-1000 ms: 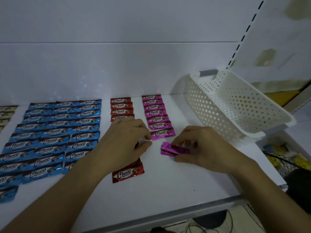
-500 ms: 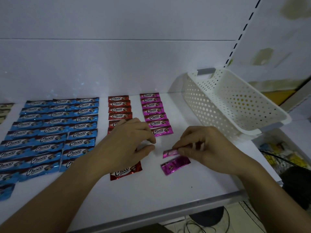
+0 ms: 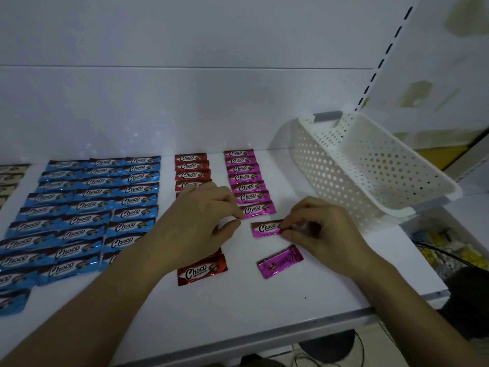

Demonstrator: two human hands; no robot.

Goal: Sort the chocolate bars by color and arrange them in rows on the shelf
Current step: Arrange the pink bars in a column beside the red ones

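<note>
**Left of the Basket: Pink Bar Held at the Foot of Its Column**

Left of the white perforated basket [image 3: 370,181], which sits tilted at the shelf's end, the white shelf [image 3: 238,308] carries chocolate bars grouped by color.

1. Right hand [image 3: 325,229]: positioned just left of the basket's near corner. Thumb and forefinger pinch the right end of a pink bar [image 3: 266,228]; the other fingers are curled. The bar lies flat, label up, just below the last bar of the pink column [image 3: 246,178] and apart from it.
2. Left hand [image 3: 195,223]: positioned farther left of the basket, resting over the lower part of the red column [image 3: 191,166]. The fingers are loosely curled, with a narrow gap between thumb and forefinger. Nothing shows between them. The forefinger tip is next to the left end of the pink column's last bar.
3. Second pink bar [image 3: 280,261]: lies loose and at an angle, nearer the shelf edge than the basket, below the right hand.
4. Single red bar [image 3: 202,270]: lies left of that loose bar, slightly tilted, partly under the left wrist.
5. Blue bars [image 3: 87,207]: laid in three columns, well left of the basket.
6. Pale bars [image 3: 10,178]: farthest from the basket, cut off by the frame edge.
</note>
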